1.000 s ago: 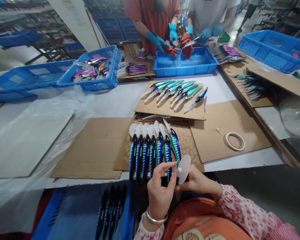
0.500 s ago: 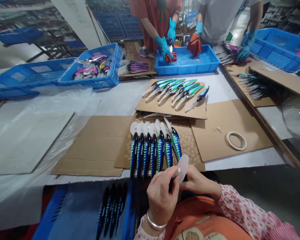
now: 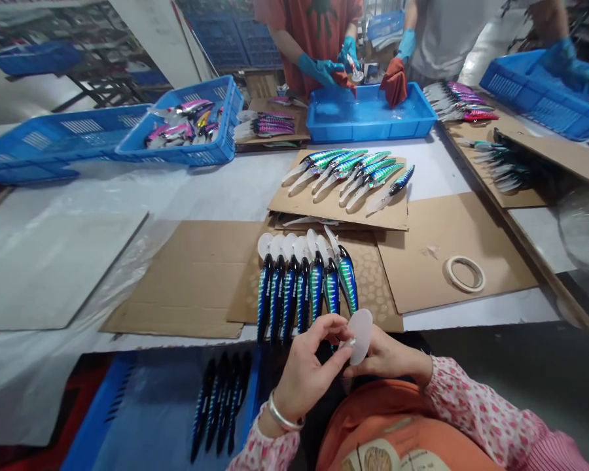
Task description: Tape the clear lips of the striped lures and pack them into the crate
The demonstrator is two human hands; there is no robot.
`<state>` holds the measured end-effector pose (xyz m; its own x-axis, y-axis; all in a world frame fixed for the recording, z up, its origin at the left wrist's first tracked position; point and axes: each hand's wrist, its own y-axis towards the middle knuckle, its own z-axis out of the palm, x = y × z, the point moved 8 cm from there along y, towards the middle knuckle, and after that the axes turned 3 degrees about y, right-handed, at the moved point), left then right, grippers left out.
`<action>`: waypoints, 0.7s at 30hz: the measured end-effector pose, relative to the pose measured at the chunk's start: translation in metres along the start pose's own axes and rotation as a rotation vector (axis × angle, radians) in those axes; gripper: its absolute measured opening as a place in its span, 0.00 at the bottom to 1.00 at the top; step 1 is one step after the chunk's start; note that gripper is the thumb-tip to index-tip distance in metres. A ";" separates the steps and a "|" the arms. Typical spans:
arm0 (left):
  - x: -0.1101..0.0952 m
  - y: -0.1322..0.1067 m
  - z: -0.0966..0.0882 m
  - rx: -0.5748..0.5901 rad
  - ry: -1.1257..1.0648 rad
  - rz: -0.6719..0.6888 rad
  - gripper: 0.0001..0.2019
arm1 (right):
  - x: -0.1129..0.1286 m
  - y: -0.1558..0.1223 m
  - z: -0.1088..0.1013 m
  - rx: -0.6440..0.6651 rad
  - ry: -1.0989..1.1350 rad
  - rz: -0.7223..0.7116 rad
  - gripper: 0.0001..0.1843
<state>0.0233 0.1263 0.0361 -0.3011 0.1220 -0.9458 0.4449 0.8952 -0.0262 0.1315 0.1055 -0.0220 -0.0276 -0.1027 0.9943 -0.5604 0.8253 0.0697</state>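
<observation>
Close to my body my right hand (image 3: 385, 356) grips a fishing lure whose clear plastic lip (image 3: 361, 335) points up; the lure's body is hidden behind my hands. My left hand (image 3: 308, 369) pinches at the base of that lip with thumb and fingers. Just beyond my hands a row of blue striped lures (image 3: 302, 288) lies side by side on a sheet of cardboard (image 3: 373, 288). Several more dark lures (image 3: 220, 405) lie in a blue crate (image 3: 112, 418) below the table edge at my left.
A second cardboard sheet carries green striped lures (image 3: 348, 173). A roll of tape (image 3: 465, 273) lies to the right. Blue crates (image 3: 186, 131) stand at the far left, one with pink lures. Two people in teal gloves work at a blue tub (image 3: 370, 118) across the table.
My left fingers have shifted on the lure's lip, from covering it to pinching at its base. The people opposite moved their gloved hands; one reaches toward the right crate.
</observation>
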 end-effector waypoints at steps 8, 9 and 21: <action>0.030 -0.004 0.014 0.083 -0.450 -0.212 0.17 | -0.013 -0.003 0.010 0.068 0.026 0.052 0.22; 0.033 -0.004 0.014 0.073 -0.488 -0.226 0.17 | -0.013 -0.003 0.010 0.075 0.018 0.053 0.22; 0.040 -0.011 0.011 -0.041 -0.501 -0.298 0.18 | -0.018 -0.003 0.013 0.105 -0.097 0.066 0.24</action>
<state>0.0152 0.1168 -0.0053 0.0320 -0.3462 -0.9376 0.3658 0.8771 -0.3113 0.1229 0.0971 -0.0407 -0.1441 -0.1069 0.9838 -0.6382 0.7698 -0.0098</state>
